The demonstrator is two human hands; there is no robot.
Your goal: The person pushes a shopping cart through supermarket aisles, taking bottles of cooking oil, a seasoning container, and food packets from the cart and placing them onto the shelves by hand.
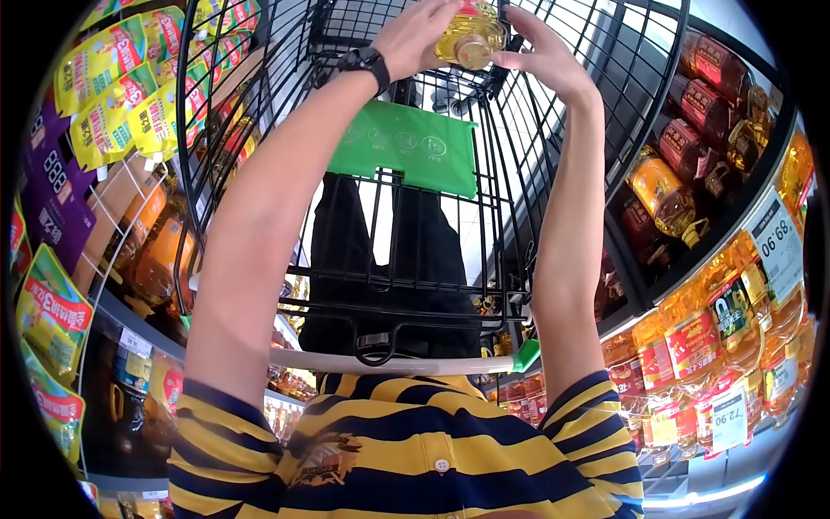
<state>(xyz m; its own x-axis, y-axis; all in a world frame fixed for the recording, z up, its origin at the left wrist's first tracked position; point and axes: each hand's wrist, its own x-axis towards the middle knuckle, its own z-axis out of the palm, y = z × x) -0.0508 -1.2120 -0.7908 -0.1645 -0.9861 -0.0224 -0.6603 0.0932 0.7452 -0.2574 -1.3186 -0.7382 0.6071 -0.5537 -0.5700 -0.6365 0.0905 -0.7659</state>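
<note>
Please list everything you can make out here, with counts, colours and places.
bottle: one, golden, between both hands
wire cart: one, black, centre
green panel: one, green, on the cart
cart handle: one, pale with a green end, before the shirt
hanging packs: several, yellow, green and red, left
purple panel: one, purple, far left
dark bottles: several, reddish, upper right
shelf bottles: many, golden, lower right
price tags: at least three, mostly white, both sides
trousers: one pair, black, seen through the cart
striped shirt: one, yellow and navy, bottom
watch: one, black, left wrist
left grip: one, bare, against the bottle
right grip: one, bare, bottle's other side
</note>
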